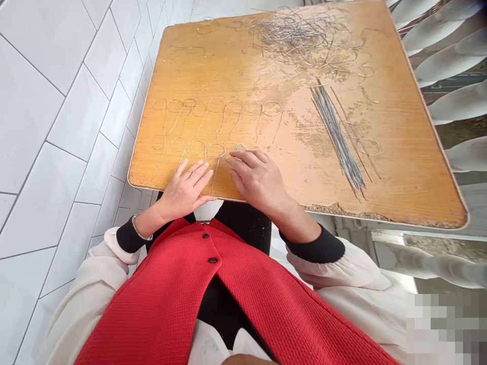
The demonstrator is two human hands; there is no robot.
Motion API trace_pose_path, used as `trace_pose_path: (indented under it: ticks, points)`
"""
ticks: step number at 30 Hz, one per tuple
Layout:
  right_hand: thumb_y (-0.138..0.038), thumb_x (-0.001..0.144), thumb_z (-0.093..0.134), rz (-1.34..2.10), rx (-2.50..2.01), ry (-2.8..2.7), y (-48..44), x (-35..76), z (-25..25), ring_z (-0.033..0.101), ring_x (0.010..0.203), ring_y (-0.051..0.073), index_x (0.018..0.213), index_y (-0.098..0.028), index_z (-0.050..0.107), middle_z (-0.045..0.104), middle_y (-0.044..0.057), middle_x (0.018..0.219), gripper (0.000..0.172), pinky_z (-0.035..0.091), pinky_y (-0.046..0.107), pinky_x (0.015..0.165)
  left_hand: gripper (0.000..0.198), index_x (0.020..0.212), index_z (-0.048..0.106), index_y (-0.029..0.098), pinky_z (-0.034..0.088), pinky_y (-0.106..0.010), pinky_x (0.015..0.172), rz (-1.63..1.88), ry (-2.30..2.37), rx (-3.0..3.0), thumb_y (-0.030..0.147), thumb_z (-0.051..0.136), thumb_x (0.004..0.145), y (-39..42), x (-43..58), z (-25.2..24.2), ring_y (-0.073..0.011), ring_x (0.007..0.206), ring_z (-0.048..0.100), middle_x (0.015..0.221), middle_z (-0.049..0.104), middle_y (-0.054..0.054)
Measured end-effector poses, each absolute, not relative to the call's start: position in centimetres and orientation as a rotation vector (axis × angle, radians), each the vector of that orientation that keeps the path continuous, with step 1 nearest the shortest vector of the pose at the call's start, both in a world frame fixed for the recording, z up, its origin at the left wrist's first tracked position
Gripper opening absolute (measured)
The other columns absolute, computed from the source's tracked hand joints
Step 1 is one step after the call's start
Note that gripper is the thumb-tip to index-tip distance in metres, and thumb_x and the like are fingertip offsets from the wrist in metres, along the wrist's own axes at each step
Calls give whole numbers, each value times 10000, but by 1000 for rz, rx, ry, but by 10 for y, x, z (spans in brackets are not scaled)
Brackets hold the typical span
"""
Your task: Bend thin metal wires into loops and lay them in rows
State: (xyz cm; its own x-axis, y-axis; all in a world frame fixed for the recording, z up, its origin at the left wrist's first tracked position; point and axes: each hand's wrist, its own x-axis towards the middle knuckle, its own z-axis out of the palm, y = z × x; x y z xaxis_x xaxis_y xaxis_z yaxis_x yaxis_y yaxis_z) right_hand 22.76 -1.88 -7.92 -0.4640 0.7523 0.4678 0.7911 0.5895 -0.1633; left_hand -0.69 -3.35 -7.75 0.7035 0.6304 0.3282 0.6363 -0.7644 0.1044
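My left hand (186, 187) lies flat on the near edge of the worn wooden table (399, 167), fingers stretched out, holding nothing. My right hand (256, 177) rests beside it, fingers extended and slightly curved, fingertips close to a looped wire piece (216, 152). Two rows of looped wire pieces (216, 106) lie just beyond both hands. A bundle of straight wires (337, 137) lies to the right of my right hand. A tangled heap of wire (300, 35) sits at the far side of the table.
A white tiled wall (57, 126) runs along the left of the table. Pale curved railing posts (452, 61) stand to the right. More loose looped wires (367, 147) lie near the straight bundle. The table's near edge is chipped.
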Motion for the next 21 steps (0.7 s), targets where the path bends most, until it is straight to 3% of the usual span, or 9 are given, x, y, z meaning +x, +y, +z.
trace_pose_path:
  ticks: [7, 14, 21]
  points:
    - [-252, 1032, 462, -126, -1132, -2436, -36, 216, -81, 611, 1134, 309, 1245, -117, 699, 663, 204, 1331, 346, 550, 482, 968, 645, 1391, 594, 105, 389, -605, 1191, -532, -1082, -2823, 595, 473, 989, -35, -17, -83, -357, 1413, 543, 1483, 581, -225]
    - [-275, 1046, 430, 0, -1152, -2469, -36, 207, -83, 598, 1232, 329, 1260, -104, 708, 664, 197, 1353, 391, 540, 517, 1040, 626, 1361, 619, 101, 395, -616, 1181, -521, -1048, -2829, 582, 420, 1014, -32, -18, -82, -351, 1412, 539, 1432, 635, -192]
    - [-228, 1024, 483, 81, -1175, -2440, -30, 198, -86, 620, 1258, 349, 1253, -40, 713, 659, 254, 1344, 375, 560, 526, 1055, 579, 1340, 640, 98, 425, -618, 1157, -529, -1028, -2780, 541, 464, 1011, -28, -30, -83, -369, 1373, 569, 1410, 655, -172]
